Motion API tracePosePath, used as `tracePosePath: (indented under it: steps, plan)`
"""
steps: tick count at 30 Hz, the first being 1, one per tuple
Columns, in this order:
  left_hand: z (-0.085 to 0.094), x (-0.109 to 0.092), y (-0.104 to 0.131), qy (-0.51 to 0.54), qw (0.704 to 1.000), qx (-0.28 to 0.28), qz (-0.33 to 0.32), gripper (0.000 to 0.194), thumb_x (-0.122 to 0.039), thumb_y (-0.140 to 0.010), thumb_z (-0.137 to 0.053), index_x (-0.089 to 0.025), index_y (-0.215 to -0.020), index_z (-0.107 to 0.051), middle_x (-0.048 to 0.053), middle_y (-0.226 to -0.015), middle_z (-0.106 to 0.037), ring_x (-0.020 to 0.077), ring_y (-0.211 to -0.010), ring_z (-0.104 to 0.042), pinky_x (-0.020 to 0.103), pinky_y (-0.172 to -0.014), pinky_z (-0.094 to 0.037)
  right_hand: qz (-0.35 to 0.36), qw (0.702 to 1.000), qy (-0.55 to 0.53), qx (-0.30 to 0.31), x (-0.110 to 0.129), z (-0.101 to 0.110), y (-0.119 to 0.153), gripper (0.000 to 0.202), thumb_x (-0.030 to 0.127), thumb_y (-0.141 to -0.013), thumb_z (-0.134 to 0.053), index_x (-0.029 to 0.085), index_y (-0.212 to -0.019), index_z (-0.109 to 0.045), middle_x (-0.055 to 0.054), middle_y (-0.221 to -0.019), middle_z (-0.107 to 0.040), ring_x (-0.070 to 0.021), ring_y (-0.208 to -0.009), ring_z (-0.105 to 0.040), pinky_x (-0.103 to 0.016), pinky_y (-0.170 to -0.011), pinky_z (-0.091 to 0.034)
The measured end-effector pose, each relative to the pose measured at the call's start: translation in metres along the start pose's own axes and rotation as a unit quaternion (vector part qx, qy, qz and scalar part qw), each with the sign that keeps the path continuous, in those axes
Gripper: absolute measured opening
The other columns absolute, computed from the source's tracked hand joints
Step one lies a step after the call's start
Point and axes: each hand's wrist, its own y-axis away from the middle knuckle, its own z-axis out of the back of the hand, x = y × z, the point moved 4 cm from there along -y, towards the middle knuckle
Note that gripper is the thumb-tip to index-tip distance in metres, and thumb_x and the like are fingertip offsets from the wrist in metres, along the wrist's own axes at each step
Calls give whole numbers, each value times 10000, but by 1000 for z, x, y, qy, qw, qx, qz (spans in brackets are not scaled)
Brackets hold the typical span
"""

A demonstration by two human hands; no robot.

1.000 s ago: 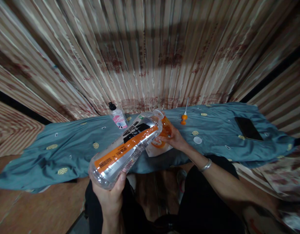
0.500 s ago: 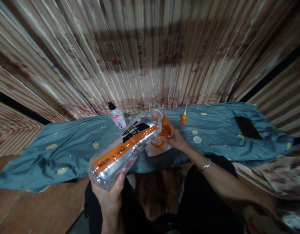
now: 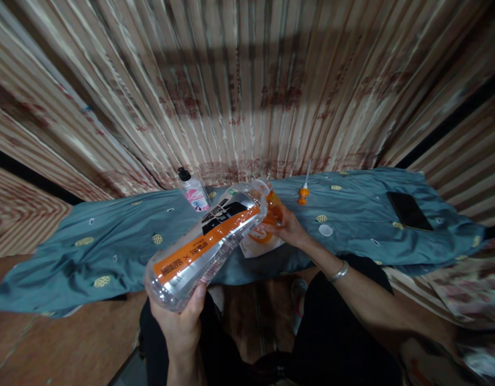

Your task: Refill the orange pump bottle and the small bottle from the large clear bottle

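The large clear bottle (image 3: 207,244), with its silver and orange label, is held on a slant over the near edge of the tabletop (image 3: 122,230), around the middle of that edge. Its long axis runs from the base, low and to the left on the person's side, up to the neck, which points right and toward the far edge. The left hand (image 3: 177,321) is clamped around the base end, thumb along the side that faces the person. The right hand (image 3: 287,225) is at the neck end, so it is much the nearer one to the mouth; its fingers are closed around an orange bottle (image 3: 274,208). The neck and the top of the orange bottle come together just left of those fingers; whether the rims touch or only overlap in view, I cannot tell.

Beneath the right hand, at the near edge, lies a white sheet with orange print (image 3: 253,247). Toward the far edge, a clear pump bottle with a pink label (image 3: 196,195) stands left of the neck, and an orange pump top with a thin tube (image 3: 303,195) lies to its right. A white disc (image 3: 325,230) lies right of the right hand, and a dark flat slab (image 3: 410,210) near the tabletop's right end.
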Motion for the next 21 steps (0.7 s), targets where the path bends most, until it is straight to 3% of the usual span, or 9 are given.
tracePosePath:
  steps: [8, 21]
  plan:
    - [0, -1, 0, 16, 1000, -14, 21, 817, -544, -637, -938, -155, -1281, -621, 118, -1153, -683, 322, -1086, -707, 478, -948, -605, 5, 1000, 9, 13, 2, 0, 1, 879, 457, -714, -921, 265, -1487, -551, -95, -1376, -738, -321, -1294, -697, -503, -1158, -532]
    - [1, 0, 0, -1, 1000, -11, 7, 821, -553, -667, -922, -168, -1317, -601, 96, -1128, -683, 326, -1111, -709, 497, -989, -595, 12, 1000, 14, 6, 5, 1, 1, 853, 434, -690, -943, 273, -1449, -590, -83, -1334, -760, -349, -1264, -711, -553, -1146, -540]
